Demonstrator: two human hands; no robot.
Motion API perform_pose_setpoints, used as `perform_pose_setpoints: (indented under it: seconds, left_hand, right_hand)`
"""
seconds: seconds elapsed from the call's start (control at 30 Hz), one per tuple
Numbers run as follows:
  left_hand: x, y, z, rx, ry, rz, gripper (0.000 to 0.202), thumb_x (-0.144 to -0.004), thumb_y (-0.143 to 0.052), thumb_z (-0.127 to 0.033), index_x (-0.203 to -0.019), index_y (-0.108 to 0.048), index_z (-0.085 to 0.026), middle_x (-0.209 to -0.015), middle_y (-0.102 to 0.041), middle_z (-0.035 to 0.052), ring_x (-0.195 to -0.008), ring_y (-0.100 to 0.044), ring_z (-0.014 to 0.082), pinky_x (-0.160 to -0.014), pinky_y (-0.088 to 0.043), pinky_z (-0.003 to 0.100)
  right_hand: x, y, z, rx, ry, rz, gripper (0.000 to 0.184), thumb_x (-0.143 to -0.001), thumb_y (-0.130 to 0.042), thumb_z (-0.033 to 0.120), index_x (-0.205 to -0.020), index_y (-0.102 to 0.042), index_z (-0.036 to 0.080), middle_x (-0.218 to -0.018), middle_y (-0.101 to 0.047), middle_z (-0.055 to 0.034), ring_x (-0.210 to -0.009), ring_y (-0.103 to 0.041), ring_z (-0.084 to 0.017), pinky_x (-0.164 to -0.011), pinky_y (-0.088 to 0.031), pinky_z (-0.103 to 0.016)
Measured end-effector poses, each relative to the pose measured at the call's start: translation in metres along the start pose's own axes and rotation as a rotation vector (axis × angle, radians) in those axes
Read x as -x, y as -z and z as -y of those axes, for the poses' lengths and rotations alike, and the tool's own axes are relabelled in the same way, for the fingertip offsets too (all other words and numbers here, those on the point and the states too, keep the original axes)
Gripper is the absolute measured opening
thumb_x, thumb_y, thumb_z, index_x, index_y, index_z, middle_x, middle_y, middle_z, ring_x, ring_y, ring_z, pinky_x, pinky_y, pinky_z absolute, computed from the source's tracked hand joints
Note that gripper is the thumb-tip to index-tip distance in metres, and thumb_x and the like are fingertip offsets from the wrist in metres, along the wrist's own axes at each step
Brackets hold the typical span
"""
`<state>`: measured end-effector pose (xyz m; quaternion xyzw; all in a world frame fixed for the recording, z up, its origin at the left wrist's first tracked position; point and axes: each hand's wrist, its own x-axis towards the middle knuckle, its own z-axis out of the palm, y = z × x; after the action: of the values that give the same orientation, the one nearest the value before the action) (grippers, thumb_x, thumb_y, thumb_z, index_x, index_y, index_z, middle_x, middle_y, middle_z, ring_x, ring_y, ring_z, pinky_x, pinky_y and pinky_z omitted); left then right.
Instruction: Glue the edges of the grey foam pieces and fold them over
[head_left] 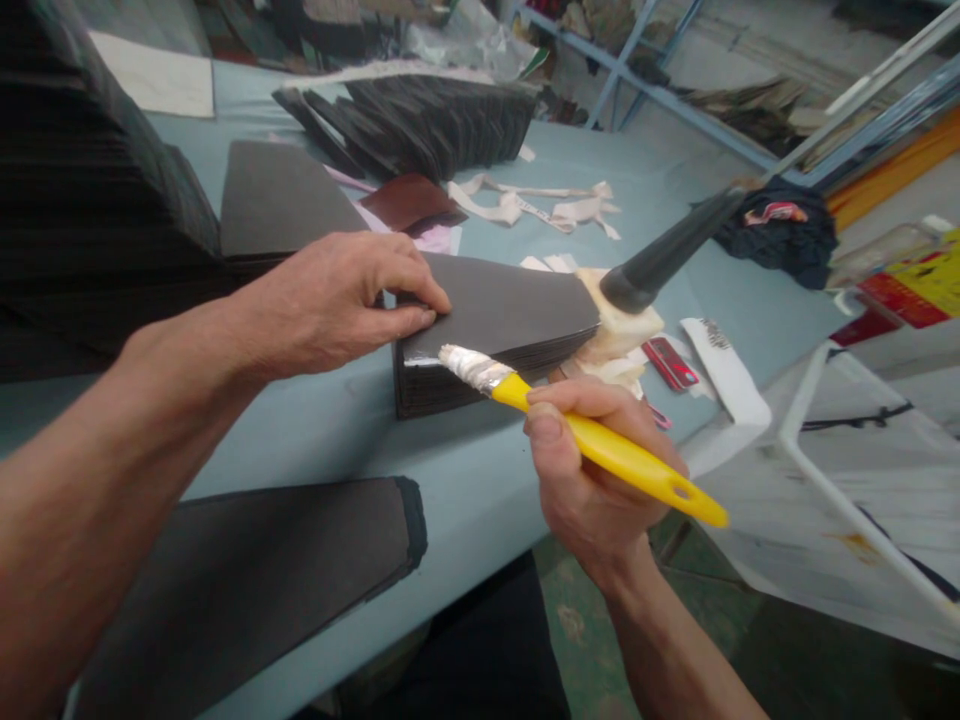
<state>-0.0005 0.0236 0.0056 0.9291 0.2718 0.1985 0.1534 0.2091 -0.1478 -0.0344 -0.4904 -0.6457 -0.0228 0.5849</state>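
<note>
Left hand [337,305] on stack [487,335]; right [589,480] gripping paintbrush [637,465]

Workshop at my place: a long pale-blue workbench [465,500] bearing fanned stacks of dark cut sheets [420,125], with blue metal shelving [645,90] just beyond the bench.

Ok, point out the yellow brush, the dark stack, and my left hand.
Brush [622,455]: head view, on the yellow handle.
Stack [502,310]: head view, on the top sheet.
Left hand [337,305]: head view, on the back of the hand.
</note>
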Motion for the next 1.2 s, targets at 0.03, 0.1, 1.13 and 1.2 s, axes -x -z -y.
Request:
perform_pose_setpoints:
  seconds: [0.03, 0.1, 1.13, 1.2]
  left_hand:
    - [0.0, 0.0, 0.0, -0.001, 0.001, 0.001, 0.034, -0.098, -0.058, -0.05, -0.11, -0.085, -0.033, -0.111, -0.081, 0.0042, -0.107, -0.073, 0.0261, -0.105, -0.058, 0.041]
    - [0.0, 0.001, -0.002, 0.0, 0.004, 0.002, 0.033, -0.098, -0.059, -0.051, -0.109, -0.085, -0.033, -0.111, -0.081, 0.004, -0.107, -0.073, 0.0265, -0.104, -0.058, 0.042]
    - [0.0, -0.003, -0.026, -0.237, 0.134, 0.008, 0.055, -0.097, -0.037, -0.061, -0.108, -0.079, -0.027, -0.119, -0.076, 0.0092, -0.106, -0.065, 0.0326, -0.097, -0.044, 0.051]
    - [0.001, -0.005, -0.026, -0.227, 0.145, -0.012, 0.062, -0.096, -0.034, -0.068, -0.106, -0.079, -0.027, -0.119, -0.075, 0.0098, -0.106, -0.064, 0.0345, -0.097, -0.044, 0.053]
  right_hand:
    - [0.0, 0.0, 0.002, -0.003, -0.015, -0.013, 0.01, -0.098, -0.071, 0.022, -0.089, -0.073, 0.025, -0.074, -0.076, 0.0029, -0.06, -0.069, -0.014, -0.058, -0.057, -0.029]
    - [-0.001, -0.003, 0.007, -0.038, -0.017, -0.025, 0.009, -0.097, -0.071, 0.021, -0.089, -0.072, 0.025, -0.074, -0.076, 0.0031, -0.06, -0.069, -0.013, -0.059, -0.058, -0.028]
    - [-0.011, 0.03, -0.033, 0.123, -0.008, -0.065, 0.012, -0.097, -0.069, 0.02, -0.086, -0.068, 0.024, -0.073, -0.074, 0.0047, -0.06, -0.069, -0.012, -0.061, -0.058, -0.028]
    - [-0.012, 0.034, -0.04, 0.133, -0.012, -0.083, 0.012, -0.097, -0.07, 0.02, -0.086, -0.069, 0.024, -0.073, -0.073, 0.0053, -0.06, -0.068, -0.012, -0.062, -0.056, -0.028]
